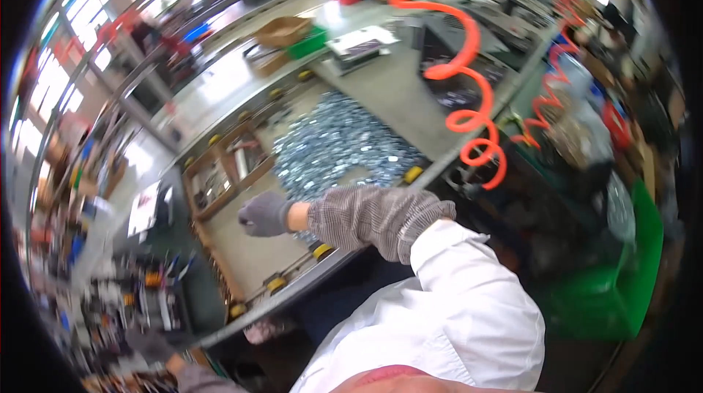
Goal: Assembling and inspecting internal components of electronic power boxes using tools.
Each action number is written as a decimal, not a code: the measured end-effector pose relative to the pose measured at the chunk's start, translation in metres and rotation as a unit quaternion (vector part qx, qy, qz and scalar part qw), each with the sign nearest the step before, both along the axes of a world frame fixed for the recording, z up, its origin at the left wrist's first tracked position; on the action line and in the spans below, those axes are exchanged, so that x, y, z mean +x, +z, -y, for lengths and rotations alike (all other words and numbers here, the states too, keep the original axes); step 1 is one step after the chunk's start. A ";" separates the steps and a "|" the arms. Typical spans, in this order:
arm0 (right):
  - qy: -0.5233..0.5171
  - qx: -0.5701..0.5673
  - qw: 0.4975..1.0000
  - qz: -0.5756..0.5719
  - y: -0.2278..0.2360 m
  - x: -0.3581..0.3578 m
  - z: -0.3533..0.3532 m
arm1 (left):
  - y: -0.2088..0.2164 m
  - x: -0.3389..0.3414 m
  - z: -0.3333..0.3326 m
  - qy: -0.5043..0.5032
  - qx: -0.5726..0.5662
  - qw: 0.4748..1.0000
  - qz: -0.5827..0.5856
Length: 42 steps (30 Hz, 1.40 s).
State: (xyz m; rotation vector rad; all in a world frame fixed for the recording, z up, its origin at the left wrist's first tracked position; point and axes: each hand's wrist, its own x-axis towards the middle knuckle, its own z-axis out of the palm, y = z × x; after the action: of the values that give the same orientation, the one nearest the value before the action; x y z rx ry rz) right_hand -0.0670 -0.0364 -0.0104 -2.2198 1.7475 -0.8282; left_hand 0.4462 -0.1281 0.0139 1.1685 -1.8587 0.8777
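Observation:
My right hand (265, 215), in a grey glove with a striped sleeve cover behind it, reaches across the workbench. Its fingers are curled closed above a bare strip of the bench (253, 243), and whatever they may hold is hidden. Just beyond and to the right of it spreads a heap of small shiny metal parts (344, 146). My left hand (150, 345), also in a dark glove, is low at the left edge, close to a crowd of dark small parts (121, 305). Blur and shadow hide its fingers.
A divided wooden tray (233, 189) holding metal pieces lies left of the heap. Yellow-and-black fittings (321, 250) line the bench edge. An orange coiled hose (469, 64) hangs at the right. A green bin (622, 283) stands lower right. A cardboard box (282, 31) sits at the back.

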 end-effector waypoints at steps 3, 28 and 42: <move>-0.086 0.185 0.950 -0.237 -0.017 -0.089 -0.020 | 0.023 0.034 0.013 0.098 0.108 0.989 0.039; -0.144 0.293 0.927 -0.185 -0.060 -0.150 -0.039 | -0.090 -0.345 -0.160 -0.325 0.559 0.710 -0.279; -0.148 0.262 0.912 -0.278 -0.071 -0.144 -0.036 | -0.080 -0.347 -0.168 -0.369 0.461 0.783 -0.196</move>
State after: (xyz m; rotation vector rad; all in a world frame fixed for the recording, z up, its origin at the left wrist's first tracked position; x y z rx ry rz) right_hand -0.2109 -0.0004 -0.0811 -1.9416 2.2435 0.2789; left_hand 0.0996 0.0397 -0.0657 0.8558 -2.1261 -0.7642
